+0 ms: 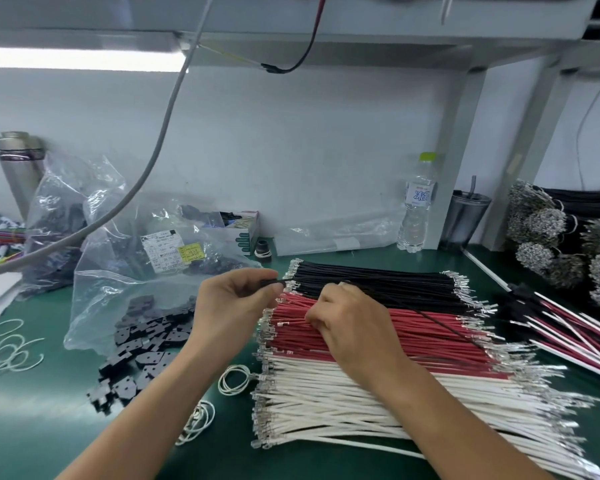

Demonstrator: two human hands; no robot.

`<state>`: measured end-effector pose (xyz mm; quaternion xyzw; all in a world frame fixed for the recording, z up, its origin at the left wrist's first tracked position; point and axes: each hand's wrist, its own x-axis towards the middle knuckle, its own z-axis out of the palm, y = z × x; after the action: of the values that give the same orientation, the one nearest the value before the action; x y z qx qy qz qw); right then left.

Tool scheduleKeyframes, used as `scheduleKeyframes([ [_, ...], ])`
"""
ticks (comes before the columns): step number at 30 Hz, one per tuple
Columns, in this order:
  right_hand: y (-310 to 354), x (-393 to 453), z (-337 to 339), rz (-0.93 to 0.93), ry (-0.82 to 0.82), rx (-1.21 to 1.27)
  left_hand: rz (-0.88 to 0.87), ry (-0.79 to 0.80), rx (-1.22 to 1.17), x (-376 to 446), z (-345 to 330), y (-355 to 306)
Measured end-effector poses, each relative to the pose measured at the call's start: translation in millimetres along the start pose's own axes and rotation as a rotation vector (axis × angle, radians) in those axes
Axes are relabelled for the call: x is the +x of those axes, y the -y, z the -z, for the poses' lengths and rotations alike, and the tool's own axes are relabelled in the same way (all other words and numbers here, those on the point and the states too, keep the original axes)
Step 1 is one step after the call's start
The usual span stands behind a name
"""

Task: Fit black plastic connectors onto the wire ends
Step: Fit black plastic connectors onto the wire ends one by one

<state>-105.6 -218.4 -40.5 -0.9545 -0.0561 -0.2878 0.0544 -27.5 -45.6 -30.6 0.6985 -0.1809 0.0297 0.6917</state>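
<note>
Your left hand (234, 299) pinches a thin black insulated wire (430, 315), which slants away rightward over the red wire stack (413, 334). Your right hand (347, 323) rests curled on that stack, pinching a red wire.

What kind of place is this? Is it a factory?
Probably a factory workbench for wiring: stacks of black wires, red wires and white wires with metal tips, plus a pile of black connectors.

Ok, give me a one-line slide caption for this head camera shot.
Left hand pinches a black wire; right hand picks at the red wires.
</note>
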Motion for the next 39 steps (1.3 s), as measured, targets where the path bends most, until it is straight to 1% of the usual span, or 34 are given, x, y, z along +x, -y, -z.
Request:
scheduleKeyframes([
  [4, -1.8, 0.9, -0.2, -0.044, -0.001, 0.083, 0.011, 0.002, -0.009, -1.3, -0.2, -0.2],
  [9, -4.2, 0.2, 4.5, -0.054, -0.009, 0.069, 0.013, -0.015, -0.051, -1.4, 3.0, -5.5],
  [11, -7.8, -0.7, 8.7, -0.081, -0.027, 0.110, 0.006, -0.034, -0.078, 0.4, 7.3, -8.8],
  [15, -12.5, -2.8, 16.4, -0.132, 0.011, 0.185, 0.037, -0.050, -0.136, 3.6, 13.9, -10.9],
  [18, -15.1, -7.2, 24.3, -0.163, -0.042, 0.259, 0.083, -0.002, -0.202, 3.5, 16.3, -12.4],
  [21, -18.7, -12.1, 31.0, -0.176, -0.123, 0.404, 0.129, 0.118, -0.280, 2.7, 18.9, -14.0],
  [24, -18.1, -15.1, 35.3, -0.147, -0.149, 0.520, 0.157, 0.232, -0.310, -0.2, 16.8, -13.8],
  [32, -11.2, -14.8, 38.4, -0.143, -0.282, 0.533, 0.220, 0.332, -0.362, -3.8, 11.4, -14.1],
  [39, -10.1, -14.9, 39.3, -0.112, -0.281, 0.522, 0.224, 0.376, -0.359, -3.0, 14.2, -13.8],
])
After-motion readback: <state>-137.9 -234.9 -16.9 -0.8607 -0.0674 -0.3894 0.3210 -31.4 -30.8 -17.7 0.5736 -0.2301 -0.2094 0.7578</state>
